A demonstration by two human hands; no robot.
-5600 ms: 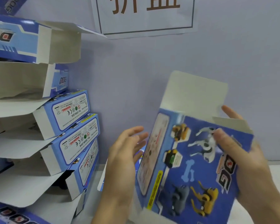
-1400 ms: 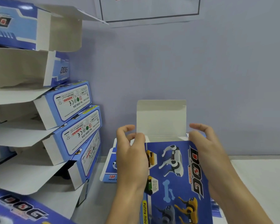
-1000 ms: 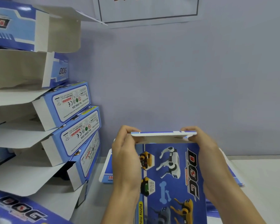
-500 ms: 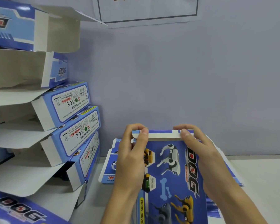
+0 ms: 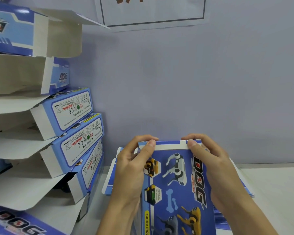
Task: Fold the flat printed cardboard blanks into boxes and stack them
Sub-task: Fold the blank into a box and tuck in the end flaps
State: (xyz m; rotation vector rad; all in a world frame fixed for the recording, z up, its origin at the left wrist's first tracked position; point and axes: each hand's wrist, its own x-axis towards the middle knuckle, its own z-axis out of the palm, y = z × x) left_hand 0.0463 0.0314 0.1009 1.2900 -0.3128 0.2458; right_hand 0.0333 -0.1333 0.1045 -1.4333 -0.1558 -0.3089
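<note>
The person holds a blue printed box (image 5: pixel 178 184) upright above the desk (image 5: pixel 275 184). The left hand (image 5: pixel 132 168) and the right hand (image 5: pixel 215 168) each have their grip clamped on a top corner, thumbs pressing the top flap down. Flat blanks (image 5: pixel 110 182) lie behind it. Folded boxes (image 5: pixel 75 133) are stacked at left.

Stacked boxes (image 5: pixel 71 133) wall off the left; bare tabletop (image 5: pixel 275 184) lies open on the right.
</note>
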